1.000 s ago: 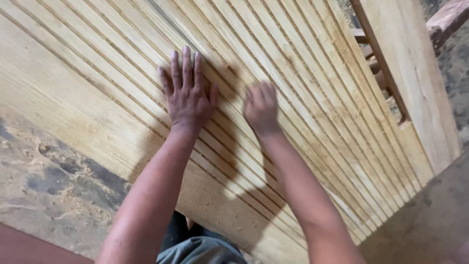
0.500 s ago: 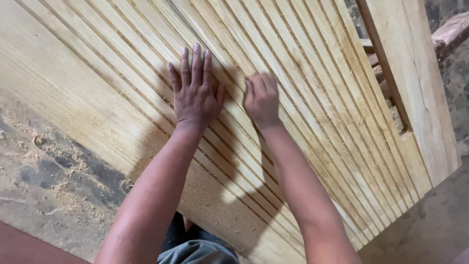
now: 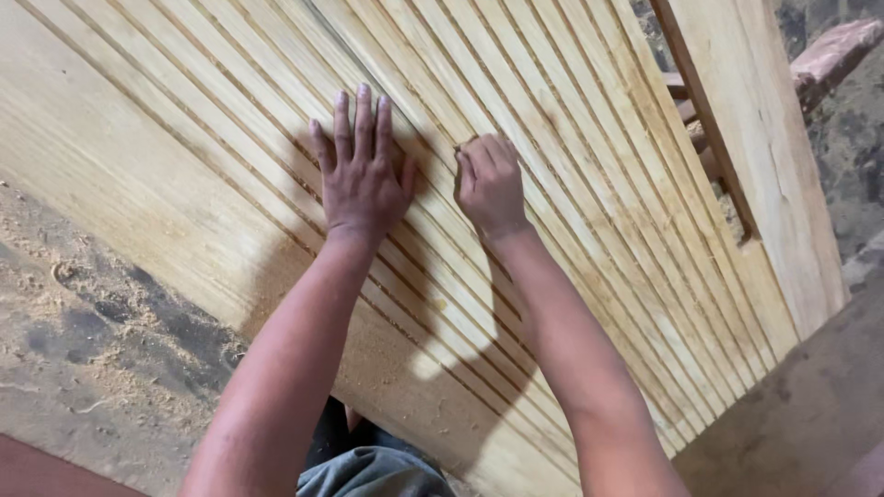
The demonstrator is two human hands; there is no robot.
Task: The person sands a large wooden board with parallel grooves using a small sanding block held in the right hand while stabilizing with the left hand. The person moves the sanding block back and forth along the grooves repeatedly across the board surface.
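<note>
A large pale wooden panel point(image 3: 571, 138) with many parallel grooves slants across the view. My left hand point(image 3: 361, 175) lies flat on it, palm down and fingers stretched out, holding nothing. Just to its right, my right hand point(image 3: 491, 184) presses on the grooved surface with its fingers curled under. Whether something small sits beneath those fingertips is hidden from me. Both forearms reach up from the bottom of the view.
A plain wooden frame board point(image 3: 764, 156) runs along the panel's right side. Sawdust covers the ground point(image 3: 83, 350) at the lower left. Reddish timber pieces point(image 3: 833, 51) lie at the top right. Grey clothing point(image 3: 368, 469) shows below the panel's edge.
My right hand has slid left along the grooves, closer to my left hand. The left hand stays flat on the panel. The view has shifted slightly.
</note>
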